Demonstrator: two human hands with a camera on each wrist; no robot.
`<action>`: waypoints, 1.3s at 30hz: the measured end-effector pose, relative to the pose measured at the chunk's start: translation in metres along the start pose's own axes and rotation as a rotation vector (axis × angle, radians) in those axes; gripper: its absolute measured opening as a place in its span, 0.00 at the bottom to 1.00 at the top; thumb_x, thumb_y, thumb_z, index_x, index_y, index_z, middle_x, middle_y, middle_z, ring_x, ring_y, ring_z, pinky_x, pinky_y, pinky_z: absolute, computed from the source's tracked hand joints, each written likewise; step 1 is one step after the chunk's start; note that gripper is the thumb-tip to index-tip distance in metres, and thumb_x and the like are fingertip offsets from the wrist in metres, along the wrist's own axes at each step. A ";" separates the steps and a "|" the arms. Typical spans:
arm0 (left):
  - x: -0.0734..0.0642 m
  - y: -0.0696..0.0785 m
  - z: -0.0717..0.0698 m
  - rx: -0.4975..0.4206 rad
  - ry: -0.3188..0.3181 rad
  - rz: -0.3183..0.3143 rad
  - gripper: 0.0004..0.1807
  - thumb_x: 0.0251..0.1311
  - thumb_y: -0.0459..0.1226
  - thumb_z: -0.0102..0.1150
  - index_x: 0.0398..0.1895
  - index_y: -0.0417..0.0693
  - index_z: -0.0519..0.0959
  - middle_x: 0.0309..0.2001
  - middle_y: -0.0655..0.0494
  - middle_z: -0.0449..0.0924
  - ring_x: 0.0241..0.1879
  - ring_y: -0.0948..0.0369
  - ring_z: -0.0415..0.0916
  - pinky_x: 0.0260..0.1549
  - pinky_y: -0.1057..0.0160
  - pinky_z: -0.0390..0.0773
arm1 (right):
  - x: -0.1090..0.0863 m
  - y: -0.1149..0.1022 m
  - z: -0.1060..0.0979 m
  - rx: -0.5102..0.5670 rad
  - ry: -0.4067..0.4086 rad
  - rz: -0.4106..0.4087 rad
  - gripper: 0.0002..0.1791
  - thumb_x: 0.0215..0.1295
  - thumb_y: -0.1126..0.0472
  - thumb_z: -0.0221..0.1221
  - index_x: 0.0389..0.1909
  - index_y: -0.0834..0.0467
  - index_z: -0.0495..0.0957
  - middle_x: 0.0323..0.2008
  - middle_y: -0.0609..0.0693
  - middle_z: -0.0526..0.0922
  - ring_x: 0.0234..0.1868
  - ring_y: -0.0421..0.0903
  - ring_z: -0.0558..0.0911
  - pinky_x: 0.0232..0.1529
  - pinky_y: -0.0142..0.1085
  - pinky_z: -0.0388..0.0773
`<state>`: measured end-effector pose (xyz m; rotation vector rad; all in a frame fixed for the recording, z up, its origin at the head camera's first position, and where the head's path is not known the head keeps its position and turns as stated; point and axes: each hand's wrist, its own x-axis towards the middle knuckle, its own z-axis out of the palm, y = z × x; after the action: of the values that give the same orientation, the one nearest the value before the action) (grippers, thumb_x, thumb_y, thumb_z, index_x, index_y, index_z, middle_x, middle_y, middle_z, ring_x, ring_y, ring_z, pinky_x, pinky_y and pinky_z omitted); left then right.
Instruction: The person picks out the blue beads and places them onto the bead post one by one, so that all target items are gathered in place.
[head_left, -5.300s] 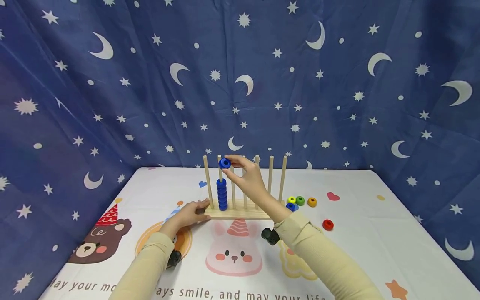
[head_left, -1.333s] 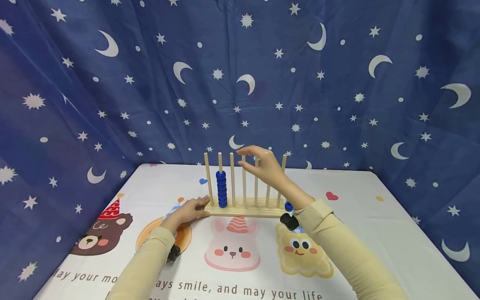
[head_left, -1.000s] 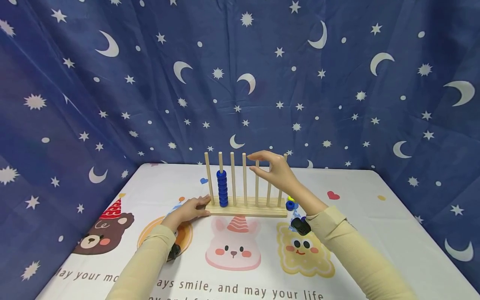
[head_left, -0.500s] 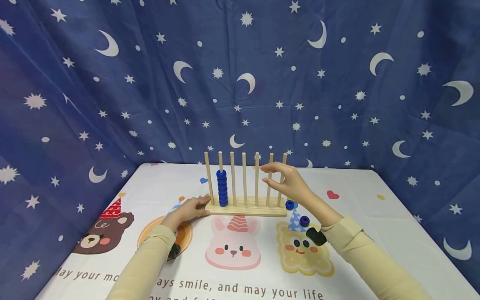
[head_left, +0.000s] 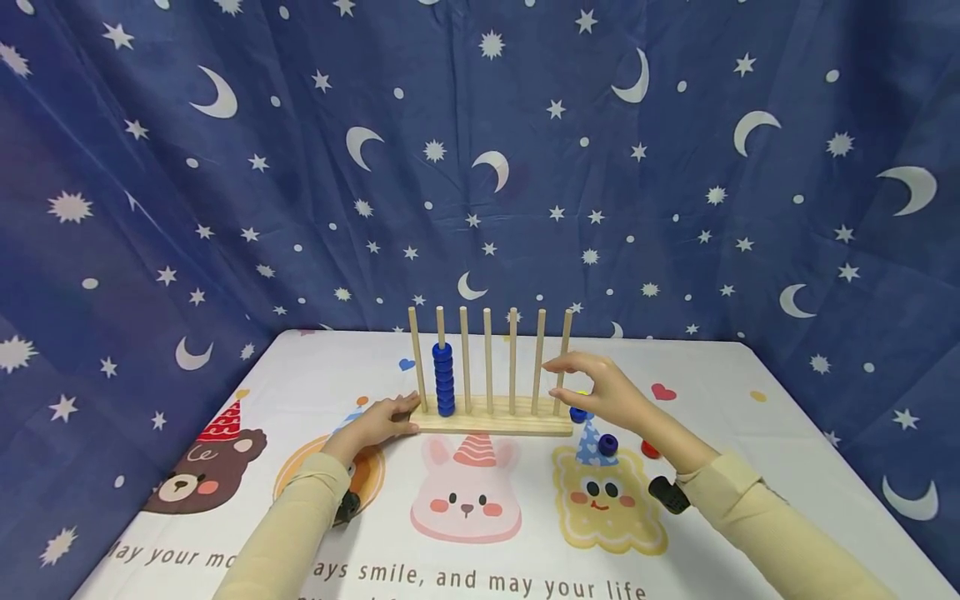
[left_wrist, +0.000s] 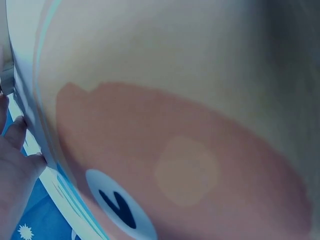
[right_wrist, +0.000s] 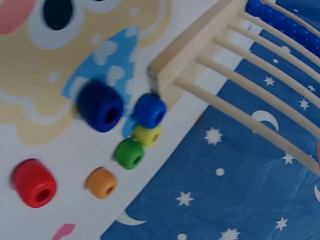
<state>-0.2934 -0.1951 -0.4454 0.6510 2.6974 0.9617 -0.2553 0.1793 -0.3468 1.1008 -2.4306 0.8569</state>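
A wooden peg rack with several upright pegs stands on the table. Its second peg from the left carries a stack of blue beads; the other pegs are bare. My left hand grips the rack's left end, thumb in front and fingers behind. My right hand is in the air by the rightmost peg, thumb and fingertips apart, holding nothing. Below it lie a blue bead, a dark blue bead, and yellow, green, orange and red beads.
A white tablecloth printed with cartoon animals covers the table. Behind it hangs a blue curtain with moons and stars. Each wrist wears a black camera. In the head view, the right hand and forearm hide some loose beads.
Earlier the right hand held a blue bead by the second peg; that stack is now taller. The emptied right hand has moved right and down, uncovering the dark blue bead. The left hand stays put.
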 end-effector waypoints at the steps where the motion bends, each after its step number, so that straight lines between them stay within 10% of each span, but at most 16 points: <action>1: 0.000 0.000 0.000 0.000 0.000 0.001 0.33 0.61 0.38 0.59 0.65 0.30 0.62 0.68 0.35 0.57 0.68 0.34 0.49 0.68 0.39 0.50 | -0.002 0.001 0.000 0.004 -0.006 -0.002 0.18 0.54 0.64 0.66 0.48 0.62 0.79 0.45 0.55 0.84 0.47 0.51 0.82 0.48 0.48 0.80; 39: 0.002 -0.004 0.001 0.014 0.002 -0.021 0.33 0.60 0.39 0.59 0.66 0.34 0.62 0.69 0.37 0.56 0.69 0.35 0.49 0.68 0.39 0.50 | -0.035 0.072 0.015 -0.015 -0.335 0.288 0.17 0.56 0.66 0.64 0.47 0.67 0.78 0.45 0.63 0.82 0.43 0.59 0.81 0.46 0.53 0.80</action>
<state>-0.2958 -0.1962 -0.4485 0.6241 2.7095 0.9392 -0.2881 0.2266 -0.4038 0.9677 -2.9217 0.7858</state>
